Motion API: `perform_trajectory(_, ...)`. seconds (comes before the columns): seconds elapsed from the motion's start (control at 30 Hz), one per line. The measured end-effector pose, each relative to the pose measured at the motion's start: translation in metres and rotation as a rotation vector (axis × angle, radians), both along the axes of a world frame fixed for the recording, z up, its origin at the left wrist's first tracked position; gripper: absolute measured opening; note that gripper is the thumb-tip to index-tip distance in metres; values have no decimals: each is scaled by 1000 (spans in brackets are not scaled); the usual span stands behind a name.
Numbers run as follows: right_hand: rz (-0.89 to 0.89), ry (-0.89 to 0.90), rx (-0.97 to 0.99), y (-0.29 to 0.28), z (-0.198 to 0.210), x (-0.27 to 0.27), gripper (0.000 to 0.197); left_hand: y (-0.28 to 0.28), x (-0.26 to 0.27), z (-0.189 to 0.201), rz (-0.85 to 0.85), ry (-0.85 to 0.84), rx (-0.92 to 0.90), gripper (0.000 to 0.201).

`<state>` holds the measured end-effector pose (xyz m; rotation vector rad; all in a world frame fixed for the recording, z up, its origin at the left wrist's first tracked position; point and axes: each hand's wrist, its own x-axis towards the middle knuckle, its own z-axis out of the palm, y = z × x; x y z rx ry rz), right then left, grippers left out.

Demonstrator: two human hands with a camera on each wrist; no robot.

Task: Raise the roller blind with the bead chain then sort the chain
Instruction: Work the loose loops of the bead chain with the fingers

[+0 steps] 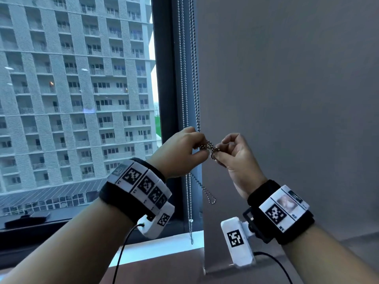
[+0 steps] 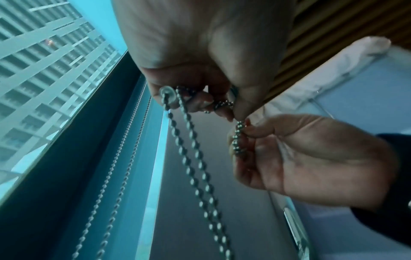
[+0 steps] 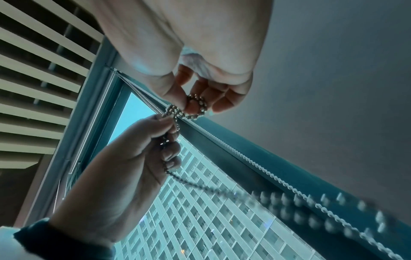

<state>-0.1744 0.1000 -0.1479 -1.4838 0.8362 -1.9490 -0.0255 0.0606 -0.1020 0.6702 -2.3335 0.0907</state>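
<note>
A dark-framed window [image 1: 164, 78] is showing a pale high-rise [image 1: 71, 89] outside; a grey wall [image 1: 287, 99] is standing beside it.

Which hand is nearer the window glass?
Left. The left hand is beside the window glass; the right hand is farther away, before the grey blind.

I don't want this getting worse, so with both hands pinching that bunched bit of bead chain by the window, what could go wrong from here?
1. The left hand and right hand both pinch the bead chain at its tangle; pulling apart may tighten it.
2. A downward tug could turn the roller blind.
3. The loose loop below may snag the second chain.
</note>
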Motion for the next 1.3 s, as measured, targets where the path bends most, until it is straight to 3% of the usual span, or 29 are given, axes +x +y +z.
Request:
perform_trajectory(0.13, 0, -18, -16, 0, -1, 3, 32, -5, 5, -4, 6, 0, -44, 12)
perform_trajectory(0.3, 10, -4, 94, -2, -11, 9, 29, -8, 12, -18, 118, -63, -365, 17)
perform_trajectory(0.43, 76, -39, 236, -6, -23, 16, 27, -12, 14, -24, 140, -62, -446, 14)
perform_trajectory(0.7, 77, 19, 291, -2, -9, 22, 27, -11, 20, -8, 85, -151, -382, 7)
perform_trajectory(0.83, 47, 133, 275, 0, -7, 22, 20, -13, 23, -9, 115, -139, -391, 6)
perform_trajectory(1.07, -277, 416, 252, -6, -2, 16, 20, -8, 24, -12, 95, -103, -342, 8)
perform_trajectory(1.2, -371, 416, 158, -8, 6, 12, 30, -10, 25, -8, 18, -8, -126, 12)
perform_trajectory(1.3, -442, 471, 137, -6, 5, 8, 31, -11, 27, -8, 21, -11, -103, 13)
